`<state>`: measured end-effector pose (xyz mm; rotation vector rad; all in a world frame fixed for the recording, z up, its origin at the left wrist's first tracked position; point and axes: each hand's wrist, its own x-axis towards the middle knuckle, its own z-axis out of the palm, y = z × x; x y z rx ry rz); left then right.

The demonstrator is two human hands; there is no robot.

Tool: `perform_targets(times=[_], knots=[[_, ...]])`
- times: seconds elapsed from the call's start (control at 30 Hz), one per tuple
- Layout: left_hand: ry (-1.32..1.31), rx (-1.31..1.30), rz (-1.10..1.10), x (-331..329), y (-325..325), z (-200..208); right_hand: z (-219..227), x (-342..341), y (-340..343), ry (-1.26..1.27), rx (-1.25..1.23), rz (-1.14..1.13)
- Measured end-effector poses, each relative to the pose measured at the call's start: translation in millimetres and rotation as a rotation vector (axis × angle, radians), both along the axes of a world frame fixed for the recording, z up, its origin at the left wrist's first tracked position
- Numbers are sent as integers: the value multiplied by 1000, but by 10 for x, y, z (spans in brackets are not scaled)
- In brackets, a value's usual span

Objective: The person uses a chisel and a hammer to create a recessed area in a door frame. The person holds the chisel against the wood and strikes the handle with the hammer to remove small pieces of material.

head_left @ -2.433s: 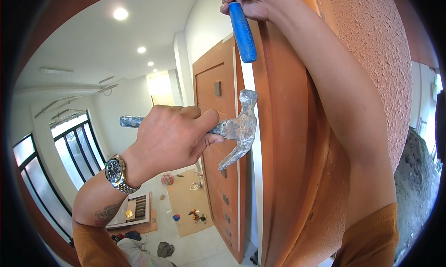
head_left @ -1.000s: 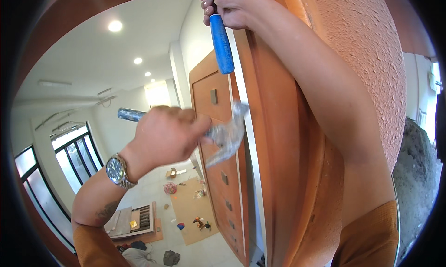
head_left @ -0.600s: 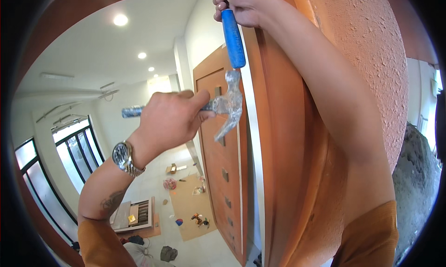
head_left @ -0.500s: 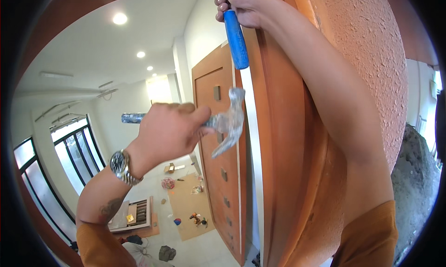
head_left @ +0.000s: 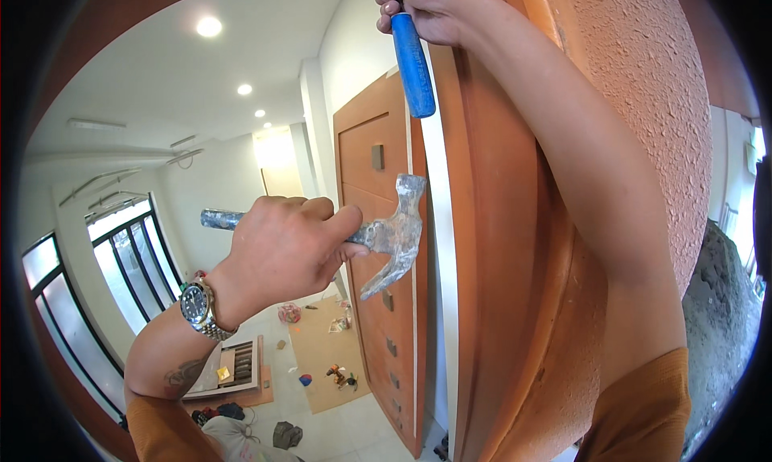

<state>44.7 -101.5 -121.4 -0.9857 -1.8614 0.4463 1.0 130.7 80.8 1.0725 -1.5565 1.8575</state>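
A claw hammer (head_left: 396, 235) with a worn, paint-smeared head is gripped in my left hand (head_left: 281, 241), its dark handle lying nearly level. The striking face points up, below the blue handle and apart from it. High up, my right hand (head_left: 426, 8) is closed round the dark shank of a blue-handled chisel (head_left: 413, 68), whose handle hangs downward. The chisel's tip is cut off by the top of the picture. Behind both tools stands the orange-brown door frame (head_left: 503, 221), with a pale strip along its edge. A panelled door (head_left: 374, 213) with small square inlays stands beyond.
A rough orange wall (head_left: 635, 68) rises beside my right arm. Down on the floor lie a cardboard sheet (head_left: 318, 349) with a power drill (head_left: 338, 375), a framed panel (head_left: 241, 365) and a dark cloth heap (head_left: 287, 435). Black-framed windows (head_left: 133, 249) are at the left.
My left hand has lowered the hammer, so its head sits farther below the blue handle. My right hand and the chisel stay nearly where they were.
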Motion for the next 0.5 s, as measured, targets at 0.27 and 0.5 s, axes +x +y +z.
perform_targets(times=[0.27, 0.5], knots=[[-10, 1, 0, -22, 6, 0, -10, 48, -3, 0, 3, 5], [-16, 1, -24, -19, 10, -5, -4, 45, -10, 14, 32, 18]])
